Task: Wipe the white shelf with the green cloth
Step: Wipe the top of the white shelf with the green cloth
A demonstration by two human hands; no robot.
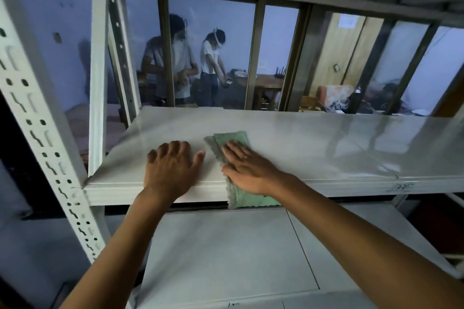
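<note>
A: On the white shelf [313, 140] we've got the green cloth [232, 142], near the front edge, left of centre. Its near end hangs over the lip.

B: Hands?

A: Our right hand [247, 173] lies flat on the cloth, fingers straight, pressing it down. Our left hand [170, 170] rests palm-down on bare shelf just beside the cloth, fingers spread and relaxed, holding nothing.

B: Containers? Labels?

A: We see no containers on the shelf; only cloth and hands sit on it. A dark scribble [401, 186] marks the front lip at right, unreadable. A sheet of paper [347, 20] on the wooden panel behind the glass is too blurred to read.

B: Below?

A: We see a lower shelf [226, 246], white.
</note>
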